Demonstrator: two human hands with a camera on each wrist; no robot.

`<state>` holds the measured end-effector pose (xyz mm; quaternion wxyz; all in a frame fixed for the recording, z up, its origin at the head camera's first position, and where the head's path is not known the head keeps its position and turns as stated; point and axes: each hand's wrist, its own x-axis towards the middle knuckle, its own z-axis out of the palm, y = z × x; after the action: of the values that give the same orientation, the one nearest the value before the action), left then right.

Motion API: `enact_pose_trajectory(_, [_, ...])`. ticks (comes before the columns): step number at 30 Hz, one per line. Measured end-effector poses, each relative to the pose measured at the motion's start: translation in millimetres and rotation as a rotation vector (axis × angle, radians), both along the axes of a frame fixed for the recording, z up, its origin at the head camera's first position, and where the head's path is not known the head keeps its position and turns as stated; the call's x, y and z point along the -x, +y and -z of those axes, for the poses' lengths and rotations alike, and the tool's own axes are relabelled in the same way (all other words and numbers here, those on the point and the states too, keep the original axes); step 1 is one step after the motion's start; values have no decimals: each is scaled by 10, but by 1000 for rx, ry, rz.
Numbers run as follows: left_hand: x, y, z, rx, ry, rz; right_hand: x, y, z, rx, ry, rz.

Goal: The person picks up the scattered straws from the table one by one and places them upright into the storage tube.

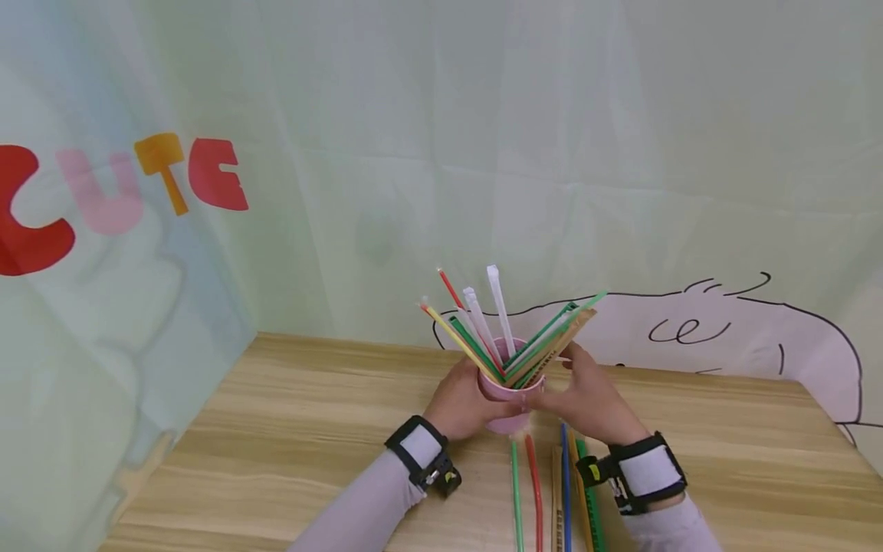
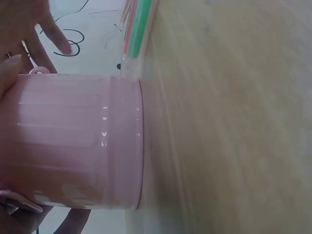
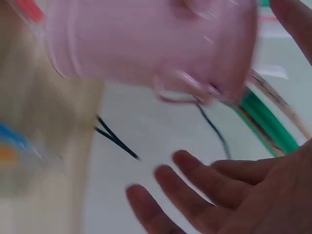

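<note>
A pink cup (image 1: 509, 424) with a small loop handle (image 3: 178, 92) stands toward the back of the table. Wrapped straws fan out of its mouth: white straws (image 1: 496, 291), a yellow straw (image 1: 448, 330), green ones and a brown paper-wrapped straw (image 1: 569, 330). My left hand (image 1: 458, 399) grips the cup from the left, thumb across its front and fingers around the far side. Close by on the right, my right hand (image 1: 593, 395) has its fingers spread and extended, apart from the cup wall in the right wrist view, with the thumb near the rim.
In front of the cup, a row of straws lies lengthwise on the wooden table (image 1: 331, 399): a green straw (image 1: 516, 491), a red straw (image 1: 535, 483), a brown straw (image 1: 556, 498), a blue straw (image 1: 566, 491) and others. A printed curtain (image 1: 414, 192) hangs behind the table's back edge.
</note>
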<state>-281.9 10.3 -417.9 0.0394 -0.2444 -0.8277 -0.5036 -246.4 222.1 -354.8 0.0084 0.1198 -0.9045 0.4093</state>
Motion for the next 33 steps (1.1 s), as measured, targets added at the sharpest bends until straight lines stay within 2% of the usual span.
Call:
enact_pose_trajectory(3, [-8, -4, 2, 19, 25, 3, 47, -39, 154, 116, 0, -43])
enact_pose_trajectory(5, [-22, 3, 2, 37, 15, -5, 80, -69, 243, 199, 9, -69])
enact_pose_trajectory(10, [-39, 27, 5, 85, -17, -33, 165, -145, 396, 301, 77, -144])
enact_pose_trajectory(15, [-35, 39, -17, 120, -2, -37, 193, -201, 463, 344, 84, -162])
enact_pose_trajectory(22, [-32, 11, -36, 149, -1, -38, 176, -272, 474, 413, 6, -148])
enact_pose_trajectory(30, [5, -29, 2, 164, 47, -47, 201, -297, 496, 376, -1, -123])
enact_pose_trajectory(33, [19, -40, 20, 163, 37, -47, 214, -306, 513, 376, 3, -120])
